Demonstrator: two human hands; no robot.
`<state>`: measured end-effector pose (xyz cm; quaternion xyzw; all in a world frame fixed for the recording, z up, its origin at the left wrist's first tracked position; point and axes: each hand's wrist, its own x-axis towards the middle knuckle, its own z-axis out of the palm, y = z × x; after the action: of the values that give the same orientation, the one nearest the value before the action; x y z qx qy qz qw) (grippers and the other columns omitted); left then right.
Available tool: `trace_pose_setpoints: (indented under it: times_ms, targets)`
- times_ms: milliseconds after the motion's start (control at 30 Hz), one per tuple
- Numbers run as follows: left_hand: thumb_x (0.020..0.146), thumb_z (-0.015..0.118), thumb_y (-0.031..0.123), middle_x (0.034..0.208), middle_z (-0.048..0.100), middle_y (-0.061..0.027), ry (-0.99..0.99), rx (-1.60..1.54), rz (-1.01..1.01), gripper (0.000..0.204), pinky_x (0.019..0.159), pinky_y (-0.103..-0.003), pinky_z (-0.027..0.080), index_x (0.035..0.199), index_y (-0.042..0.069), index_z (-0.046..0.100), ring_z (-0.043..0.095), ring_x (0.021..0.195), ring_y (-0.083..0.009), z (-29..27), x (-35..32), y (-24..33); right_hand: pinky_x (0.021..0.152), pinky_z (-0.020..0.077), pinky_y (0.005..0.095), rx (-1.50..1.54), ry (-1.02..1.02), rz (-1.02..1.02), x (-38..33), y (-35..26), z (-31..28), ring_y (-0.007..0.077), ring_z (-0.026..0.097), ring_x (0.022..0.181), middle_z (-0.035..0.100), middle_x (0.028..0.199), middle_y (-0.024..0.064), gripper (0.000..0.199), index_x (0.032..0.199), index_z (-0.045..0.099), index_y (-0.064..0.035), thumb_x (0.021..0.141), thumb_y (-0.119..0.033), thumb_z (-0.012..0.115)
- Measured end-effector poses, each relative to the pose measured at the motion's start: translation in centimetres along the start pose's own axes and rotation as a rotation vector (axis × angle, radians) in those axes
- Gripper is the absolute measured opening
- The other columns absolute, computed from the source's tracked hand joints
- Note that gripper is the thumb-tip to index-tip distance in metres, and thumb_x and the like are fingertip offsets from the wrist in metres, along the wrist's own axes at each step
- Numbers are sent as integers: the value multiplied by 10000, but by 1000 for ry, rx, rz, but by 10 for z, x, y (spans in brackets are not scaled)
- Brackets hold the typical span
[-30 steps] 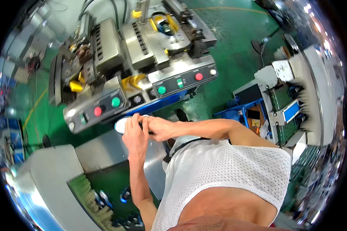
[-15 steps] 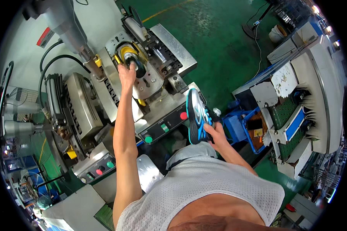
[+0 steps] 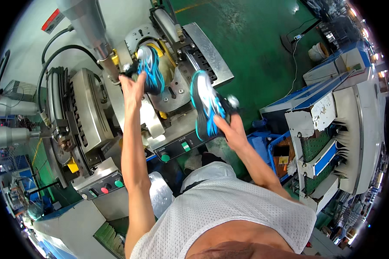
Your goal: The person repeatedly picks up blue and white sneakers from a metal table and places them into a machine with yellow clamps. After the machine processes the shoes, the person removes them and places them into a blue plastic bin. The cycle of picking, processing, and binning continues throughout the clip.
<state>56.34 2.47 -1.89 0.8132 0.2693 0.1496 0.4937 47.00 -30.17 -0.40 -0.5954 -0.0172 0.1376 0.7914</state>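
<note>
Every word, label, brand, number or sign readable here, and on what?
None legible.
Right control panel: markings too small.
Left control panel: markings too small.
Red-and-grey sign, upper left: too small and blurred.
Left-hand shoe, right-hand shoe: no readable lettering.

Passage noted between the left shoe and the right shoe, above the plate. The column restricts the left hand; its lower end stands just beside the fingers. A rod lies near the right shoe's toe, obstructing forward travel. The right hand has lateral room over the floor; nearer the body, the bin intrudes.
</note>
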Motion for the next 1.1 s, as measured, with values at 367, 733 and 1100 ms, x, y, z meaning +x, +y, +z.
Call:
trace_pose_setpoints:
  times_ms: [367,733,1100]
  targets:
    - [795,730,105,1320,452,-211,53,-49,-373,849,1065,-386,348,1445,-43,204,461,1233,-282,-161,-409,-135,915,499,446,-1315,117,-345,330,173,168,419,610,1053,608,1071,324,555,1118,512,170,820,-255,709]
    - [864,673,235,1272,496,-302,811,196,-605,554,1044,-482,351,1245,-116,475,462,1203,-448,-68,-533,-399,854,483,405,-1320,-330,-170,365,163,143,278,662,992,695,1032,194,560,1113,662,46,838,-442,656]
    - [823,736,308,1241,543,-260,516,-183,-636,653,997,-448,426,1286,-63,464,548,1133,-400,-115,-579,-383,1180,137,529,-1663,-1149,-881,-78,228,111,533,102,1428,122,1526,374,957,1448,166,168,770,-193,737]
